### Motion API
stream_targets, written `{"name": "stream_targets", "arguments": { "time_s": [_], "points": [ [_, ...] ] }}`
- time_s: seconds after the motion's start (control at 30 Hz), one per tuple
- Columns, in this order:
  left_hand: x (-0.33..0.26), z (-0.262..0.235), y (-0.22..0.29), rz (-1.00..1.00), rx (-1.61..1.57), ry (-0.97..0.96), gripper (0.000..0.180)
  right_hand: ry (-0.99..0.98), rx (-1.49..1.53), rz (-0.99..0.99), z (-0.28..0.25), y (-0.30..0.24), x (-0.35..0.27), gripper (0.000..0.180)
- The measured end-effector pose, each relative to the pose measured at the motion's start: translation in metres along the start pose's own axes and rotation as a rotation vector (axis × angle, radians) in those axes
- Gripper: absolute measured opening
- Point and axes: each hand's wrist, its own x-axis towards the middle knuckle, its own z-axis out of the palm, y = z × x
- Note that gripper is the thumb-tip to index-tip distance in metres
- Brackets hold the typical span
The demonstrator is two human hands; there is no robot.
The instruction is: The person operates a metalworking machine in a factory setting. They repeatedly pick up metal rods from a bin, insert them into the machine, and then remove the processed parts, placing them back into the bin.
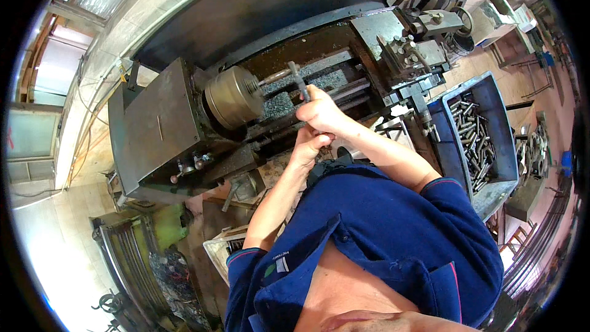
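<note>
In front of me is a metal lathe, its round chuck (230,98) holding a thin metal rod (275,77) that sticks out to the right. My right hand (321,112) is closed around a slim grey metal bar-like tool (297,78), whose far end crosses the tip of the rod. Whether tool and rod touch, I cannot tell. Just below and nearer to me, my left hand (310,146) is closed, its fingers curled close under the right hand. What the left fingers hold, if anything, is hidden. Metal chips (279,106) lie in the lathe bed beneath the rod.
The tool post (402,52) and carriage stand to the right of my hands. A blue bin (507,141) of short metal pieces (470,138) sits at my right. The grey headstock (157,129) with levers (198,163) is on the left. Behind the bed rises a dark splash guard (264,15).
</note>
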Motion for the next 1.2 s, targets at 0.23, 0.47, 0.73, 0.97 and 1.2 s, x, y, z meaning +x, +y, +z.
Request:
{"name": "stream_targets", "arguments": {
  "time_s": [0.23,0.47,0.73,0.97,1.2],
  "points": [
    [0.0026,-0.0018,-0.0052,-0.056,0.047,0.093,0.051,-0.108,0.124,-0.046,0.0007,0.0022,0.0014,0.034],
    [0.0021,0.0026,-0.0024,-0.023,-0.032,-0.038,0.045,0.015,0.101,0.052,-0.0006,0.0010,0.0016,0.029],
    [0.0028,-0.0026,-0.0049,-0.016,0.022,-0.031,0.049,0.033,0.081,0.040,-0.0014,-0.0036,-0.0018,0.033],
    [0.0002,-0.0027,-0.0008,0.062,0.043,0.010,0.050,-0.055,0.087,0.013,0.0042,-0.0020,0.0007,0.034],
    [0.0019,0.0030,-0.0044,-0.039,0.003,0.031,0.052,0.051,0.085,0.027,-0.0028,0.0025,0.0007,0.029]
  ]
}}
